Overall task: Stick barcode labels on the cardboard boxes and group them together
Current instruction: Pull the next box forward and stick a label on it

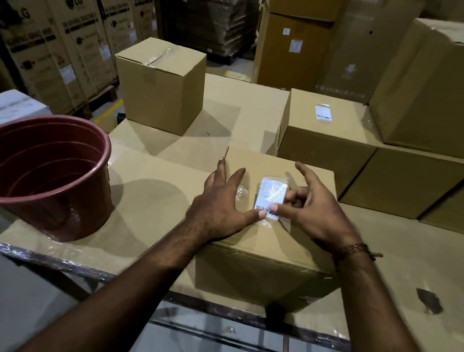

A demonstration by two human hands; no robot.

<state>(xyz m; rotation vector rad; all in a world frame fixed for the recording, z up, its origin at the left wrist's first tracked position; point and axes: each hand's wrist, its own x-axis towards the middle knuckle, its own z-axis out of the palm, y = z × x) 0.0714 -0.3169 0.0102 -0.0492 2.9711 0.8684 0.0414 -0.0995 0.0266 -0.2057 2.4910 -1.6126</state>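
A cardboard box (253, 270) stands at the near edge of the cardboard-covered table (151, 194). On its top lies a white barcode label (270, 196) under clear tape. My left hand (222, 204) lies flat on the box top with fingers spread, its thumb touching the label's lower left corner. My right hand (313, 208) presses the label's right side with thumb and fingers. A labelled box (327, 141) sits behind on the right. At the back left is an unlabelled taped box (163, 84).
A stack of maroon plastic buckets (36, 170) stands on the table's left. More plain boxes (418, 182) are piled at the right, with a large one (455, 87) on top. Stacked appliance cartons (60, 35) line the aisle at the left.
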